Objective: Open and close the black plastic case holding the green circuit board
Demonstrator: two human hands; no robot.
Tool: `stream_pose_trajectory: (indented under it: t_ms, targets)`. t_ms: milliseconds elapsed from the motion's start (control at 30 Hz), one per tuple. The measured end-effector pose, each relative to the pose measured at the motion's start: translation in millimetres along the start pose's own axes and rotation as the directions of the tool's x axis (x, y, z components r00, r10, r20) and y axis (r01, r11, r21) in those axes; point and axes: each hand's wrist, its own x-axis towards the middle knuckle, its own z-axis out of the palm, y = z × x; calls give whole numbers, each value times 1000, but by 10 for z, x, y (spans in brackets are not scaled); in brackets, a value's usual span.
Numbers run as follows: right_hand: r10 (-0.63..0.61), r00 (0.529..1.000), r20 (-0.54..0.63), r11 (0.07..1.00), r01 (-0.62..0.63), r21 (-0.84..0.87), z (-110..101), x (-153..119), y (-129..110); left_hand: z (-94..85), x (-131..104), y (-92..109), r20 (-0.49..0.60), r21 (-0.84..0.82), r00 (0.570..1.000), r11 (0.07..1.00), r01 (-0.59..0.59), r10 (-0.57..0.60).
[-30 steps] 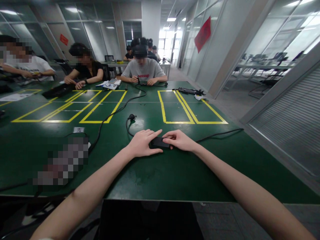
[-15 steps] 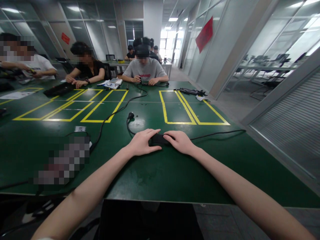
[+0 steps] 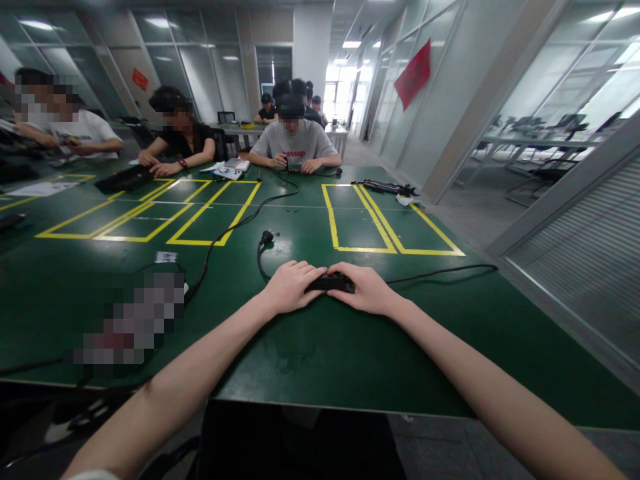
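A black power adapter (image 3: 327, 285) is held level at the table, its long side facing me. My left hand (image 3: 290, 287) grips its left end, thumb at the near side and fingers over the top. Around the right end, my right hand (image 3: 367, 287) is closed with thumb and fingers on opposite sides. From the left end a black cord curves to a mains plug (image 3: 267, 238) lying beyond my left hand. A thinner black cable (image 3: 440, 273) runs out from behind my right hand toward the table's right edge. Both ends of the adapter are partly hidden by my hands.
The green table (image 3: 310, 360) has yellow tape rectangles (image 3: 360, 251). A blurred-out object (image 3: 140, 320) lies at left near a small tag (image 3: 166, 257), with a long cable (image 3: 205, 257). A black folded stand-like item (image 3: 385, 187) lies at the far right. Several people sit across.
My left hand's spread fingers have closed onto the adapter. My right hand has shifted its grip, and more of the adapter's near side shows. The camera view has tilted slightly.
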Motion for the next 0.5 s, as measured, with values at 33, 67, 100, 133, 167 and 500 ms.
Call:
stream_pose_trajectory:
  t_ms: [33, 67, 100, 133, 167, 500]
  targets:
    - [-10, 1000, 14, 1000, 10, -12, 2, -2, 6, -1, 2, 0, 2, -6, 1000, 1000, 15, -15]
    - [-9, 1000, 17, 1000, 10, -18, 8, -1, 22, -3, 5, 0, -7, -12, 1000, 1000, 28, -28]
    - [-1, 1000, 8, 1000, 1, -16, 16, 4, 48, -7, 7, 0, -30, -17, 999, 999, 36, -37]
    - [14, 1000, -14, 1000, -14, -10, 21, 10, 86, -12, 8, -2, -66, -21, 997, 999, 40, -41]
    - [36, 998, -50, 999, -36, 0, 20, 18, 137, -19, 7, -7, -109, -24, 993, 999, 37, -40]
    - [351, 570, -743, 894, -440, 85, -631, -100, 984, 3, -36, -79, -156, -85, 988, 996, -17, 4]
